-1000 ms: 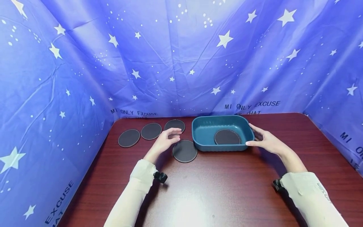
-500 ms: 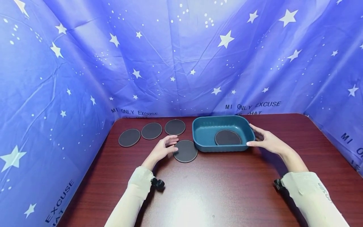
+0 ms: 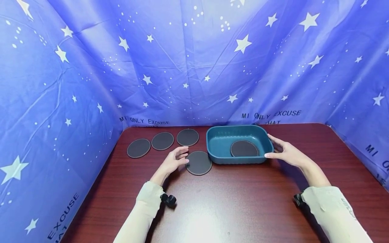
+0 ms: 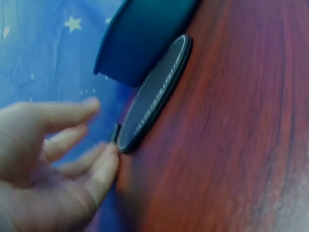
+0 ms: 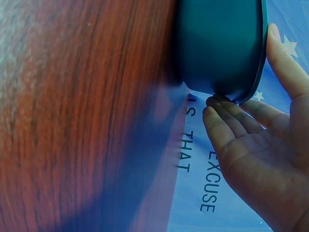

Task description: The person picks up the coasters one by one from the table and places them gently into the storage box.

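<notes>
In the head view, my left hand [image 3: 174,161] is beside a round black coaster [image 3: 199,163] on the table, fingers loosely bent and apart from the thumb. The left wrist view shows pale stitching round this coaster's edge, with fingertips [image 4: 108,150] right at its near rim. My right hand [image 3: 287,153] rests against the right end of a teal rectangular bin [image 3: 225,160], thumb at the front corner and the other fingers along the end wall. Inside the bin lies another black coaster [image 3: 244,149].
Three more black coasters, a left one [image 3: 138,148], a middle one [image 3: 162,141] and a right one [image 3: 187,137], lie along the back left of the reddish wooden table [image 3: 243,199]. A blue star-patterned curtain [image 3: 188,60] hangs behind the table and at its sides.
My left hand has drawn back from above the rear right coaster, down and left to the front coaster's left edge. My right hand keeps its place on the bin.
</notes>
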`<action>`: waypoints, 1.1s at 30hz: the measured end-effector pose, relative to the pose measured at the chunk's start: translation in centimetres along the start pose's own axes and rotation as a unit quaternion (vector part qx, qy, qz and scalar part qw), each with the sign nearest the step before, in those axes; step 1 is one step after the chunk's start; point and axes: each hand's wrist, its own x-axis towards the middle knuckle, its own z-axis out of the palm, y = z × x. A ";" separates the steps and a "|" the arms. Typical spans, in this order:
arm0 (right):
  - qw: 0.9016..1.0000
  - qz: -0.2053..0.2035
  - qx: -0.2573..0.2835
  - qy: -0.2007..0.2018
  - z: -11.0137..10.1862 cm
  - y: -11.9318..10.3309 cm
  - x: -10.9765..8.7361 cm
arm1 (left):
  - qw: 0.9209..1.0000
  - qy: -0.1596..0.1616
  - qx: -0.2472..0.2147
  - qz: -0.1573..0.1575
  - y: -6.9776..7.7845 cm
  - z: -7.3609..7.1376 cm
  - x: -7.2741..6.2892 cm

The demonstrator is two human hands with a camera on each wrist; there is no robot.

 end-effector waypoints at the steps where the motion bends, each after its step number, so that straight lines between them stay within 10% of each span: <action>1: 1.000 -0.003 0.002 0.001 0.0 0.0 0.0 | 1.000 0.003 0.013 -0.004 0.2 0.0 -0.2; 5: 1.000 -0.006 0.001 0.002 0.0 0.1 -0.1 | 0.999 0.012 0.043 -0.025 0.7 0.3 -0.8; 15: 1.000 -0.001 -0.015 0.003 0.0 0.2 -0.3 | 0.982 0.089 -0.142 -0.088 0.6 1.2 -0.9; 33: 1.000 0.003 0.001 -0.003 0.1 -0.3 -0.2 | 0.982 0.094 -0.094 -0.136 1.1 0.7 -0.5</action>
